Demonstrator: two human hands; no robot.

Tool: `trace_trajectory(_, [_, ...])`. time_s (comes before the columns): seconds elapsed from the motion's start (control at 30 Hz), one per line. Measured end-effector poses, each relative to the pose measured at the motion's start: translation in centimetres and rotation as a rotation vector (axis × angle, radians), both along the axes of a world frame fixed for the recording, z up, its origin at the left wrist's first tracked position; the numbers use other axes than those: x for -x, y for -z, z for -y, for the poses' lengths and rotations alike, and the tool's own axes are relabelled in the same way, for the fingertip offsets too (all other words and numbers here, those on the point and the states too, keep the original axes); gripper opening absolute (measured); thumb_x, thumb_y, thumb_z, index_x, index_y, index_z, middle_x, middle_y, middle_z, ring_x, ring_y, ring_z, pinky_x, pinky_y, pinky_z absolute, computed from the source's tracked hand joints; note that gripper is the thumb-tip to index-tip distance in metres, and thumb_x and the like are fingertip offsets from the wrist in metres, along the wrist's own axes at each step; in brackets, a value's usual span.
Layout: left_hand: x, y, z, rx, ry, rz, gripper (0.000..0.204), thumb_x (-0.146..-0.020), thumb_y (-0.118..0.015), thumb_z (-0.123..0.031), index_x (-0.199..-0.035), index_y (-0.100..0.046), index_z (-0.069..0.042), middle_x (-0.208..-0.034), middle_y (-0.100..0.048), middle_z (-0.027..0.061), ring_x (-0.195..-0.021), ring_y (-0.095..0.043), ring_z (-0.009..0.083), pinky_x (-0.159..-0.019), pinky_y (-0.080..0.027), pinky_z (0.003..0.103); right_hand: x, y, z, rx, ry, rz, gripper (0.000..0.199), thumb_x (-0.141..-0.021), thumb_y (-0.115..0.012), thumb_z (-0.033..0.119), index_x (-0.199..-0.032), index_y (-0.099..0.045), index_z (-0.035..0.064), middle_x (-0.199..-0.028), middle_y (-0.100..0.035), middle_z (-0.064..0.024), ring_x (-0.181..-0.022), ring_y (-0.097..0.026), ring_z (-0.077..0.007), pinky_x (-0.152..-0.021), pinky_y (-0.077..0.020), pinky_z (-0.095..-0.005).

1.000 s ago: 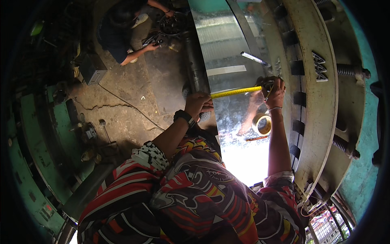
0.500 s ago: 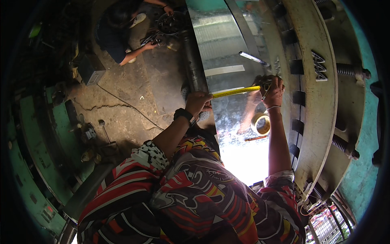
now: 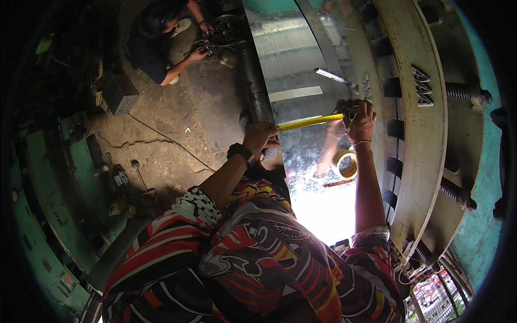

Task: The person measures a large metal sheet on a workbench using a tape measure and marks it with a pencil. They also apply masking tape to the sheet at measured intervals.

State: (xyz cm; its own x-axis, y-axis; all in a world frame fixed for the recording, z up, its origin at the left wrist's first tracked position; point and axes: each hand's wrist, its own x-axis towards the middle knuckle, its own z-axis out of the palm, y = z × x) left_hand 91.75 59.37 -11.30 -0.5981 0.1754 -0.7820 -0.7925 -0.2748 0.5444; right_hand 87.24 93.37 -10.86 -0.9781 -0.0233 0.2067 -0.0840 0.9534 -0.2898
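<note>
A yellow tape measure (image 3: 311,123) is stretched across a shiny metal sheet (image 3: 301,145). My left hand (image 3: 262,138) pinches the tape's end at the sheet's left edge. Closed around the tape's case is my right hand (image 3: 361,119), resting over the sheet's right part; the fingers partly hide the case. Just beyond the tape lies a pale strip (image 3: 295,93), and a white marker (image 3: 334,77) points toward my right hand. Nearer me on the sheet are a roll of masking tape (image 3: 344,164) and an orange pencil (image 3: 337,183).
A heavy machine beam (image 3: 417,129) with large springs (image 3: 458,194) runs along the right. Beyond the sheet's left edge is a dark roller (image 3: 254,81). At far left a co-worker (image 3: 148,48) crouches over parts on the floor. A cable (image 3: 172,141) crosses the concrete.
My hands and the stretched tape stay almost in place. The co-worker's head and hands have shifted slightly.
</note>
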Motion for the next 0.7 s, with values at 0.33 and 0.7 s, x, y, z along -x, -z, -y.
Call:
trace_trajectory(0.33, [0.1, 0.4, 0.3, -0.003, 0.014, -0.003, 0.023, -0.088, -0.078, -0.012, -0.100, -0.068, 0.005, -0.088, -0.062, 0.0110, -0.079, -0.071, 0.0279, -0.074, -0.068, 0.045, -0.2, -0.7, 0.6, -0.043, 0.036, 0.023, 0.037, -0.087, -0.071, 0.024, -0.120, -0.063, 0.0103, -0.123, -0.062, -0.0112, -0.120, -0.056, -0.0353, -0.102, -0.0449, -0.0522])
trace_trajectory(0.7, [0.3, 0.1, 0.1, 0.045, 0.054, 0.003, 0.017, -0.096, -0.072, -0.011, -0.102, -0.070, 0.005, -0.081, -0.062, 0.0077, -0.073, -0.072, 0.0216, -0.074, -0.068, 0.040, -0.4, -1.8, 1.2, -0.048, -0.024, 0.019, 0.026, -0.083, -0.073, 0.018, -0.109, -0.071, 0.0172, -0.126, -0.062, -0.0062, -0.123, -0.053, -0.0343, -0.102, -0.0444, -0.0514])
